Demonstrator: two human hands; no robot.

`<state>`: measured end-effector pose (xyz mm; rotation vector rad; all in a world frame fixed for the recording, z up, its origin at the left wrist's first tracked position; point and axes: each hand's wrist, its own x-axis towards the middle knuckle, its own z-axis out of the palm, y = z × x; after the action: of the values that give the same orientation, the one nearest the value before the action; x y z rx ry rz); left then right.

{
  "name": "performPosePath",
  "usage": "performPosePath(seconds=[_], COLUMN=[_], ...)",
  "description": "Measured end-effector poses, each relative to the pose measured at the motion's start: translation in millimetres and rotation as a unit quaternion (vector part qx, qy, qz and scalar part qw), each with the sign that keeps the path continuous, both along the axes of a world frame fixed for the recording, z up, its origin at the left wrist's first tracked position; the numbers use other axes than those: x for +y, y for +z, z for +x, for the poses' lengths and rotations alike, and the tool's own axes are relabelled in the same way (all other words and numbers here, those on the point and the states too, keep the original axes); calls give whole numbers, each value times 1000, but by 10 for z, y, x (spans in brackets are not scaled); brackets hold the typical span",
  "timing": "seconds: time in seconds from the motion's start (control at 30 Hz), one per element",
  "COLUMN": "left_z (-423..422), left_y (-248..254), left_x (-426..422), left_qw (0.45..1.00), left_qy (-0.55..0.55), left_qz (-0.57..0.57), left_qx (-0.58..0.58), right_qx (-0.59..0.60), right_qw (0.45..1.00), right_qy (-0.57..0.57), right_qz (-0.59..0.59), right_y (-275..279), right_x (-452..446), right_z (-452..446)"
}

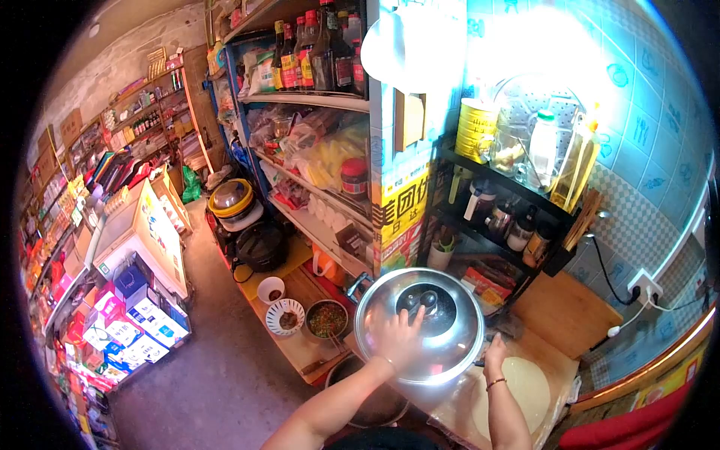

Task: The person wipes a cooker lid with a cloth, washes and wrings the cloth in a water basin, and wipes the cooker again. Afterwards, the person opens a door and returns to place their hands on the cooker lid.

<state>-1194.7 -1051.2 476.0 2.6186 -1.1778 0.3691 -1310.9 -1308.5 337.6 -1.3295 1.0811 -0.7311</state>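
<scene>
A large silver domed lid [375, 315] with a glass centre covers a wide pan; the pan's body is mostly hidden. My left hand [401, 341] lies over the near part of the lid, fingers apart and stretched toward its black knob [428, 300]. Whether they touch the knob I cannot tell. On the pan's right side, my right hand [495, 356] is closed round a dark side handle [481, 364]. Another handle [360, 287] sticks out at the pan's upper left. Beneath my right forearm, a round, thin sheet of dough [529, 386] lies on a board.
Left of the pan, a bowl of chopped mixture [327, 319], a white slotted basket [285, 316] and a small bowl [271, 289] stand on a wooden counter. A dark pot [367, 401] sits below the lid. Behind are a black bottle rack [495, 169] and cluttered shelves [307, 97].
</scene>
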Motion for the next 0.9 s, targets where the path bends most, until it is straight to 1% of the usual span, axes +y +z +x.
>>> performPosePath(seconds=[0.37, 0.57, 0.73, 0.9], left_z=[6, 13, 4, 17], left_y=[-9, -33, -25, -51], left_x=[6, 2, -1, -1], left_qw=[1000, 1000, 1000, 1000], left_qy=[-4, -6, 0, -3], left_qz=[-7, -11, -6, -11], left_qx=[2, -6, -4, -9], right_qx=[7, -2, 0, 28], right_qw=[1000, 1000, 1000, 1000], right_qy=[-6, 8, 16, 3], right_qz=[-2, -19, 22, 2], right_y=[16, -243, -85, 84], right_x=[18, -123, -40, 32], right_z=[4, -1, -12, 0])
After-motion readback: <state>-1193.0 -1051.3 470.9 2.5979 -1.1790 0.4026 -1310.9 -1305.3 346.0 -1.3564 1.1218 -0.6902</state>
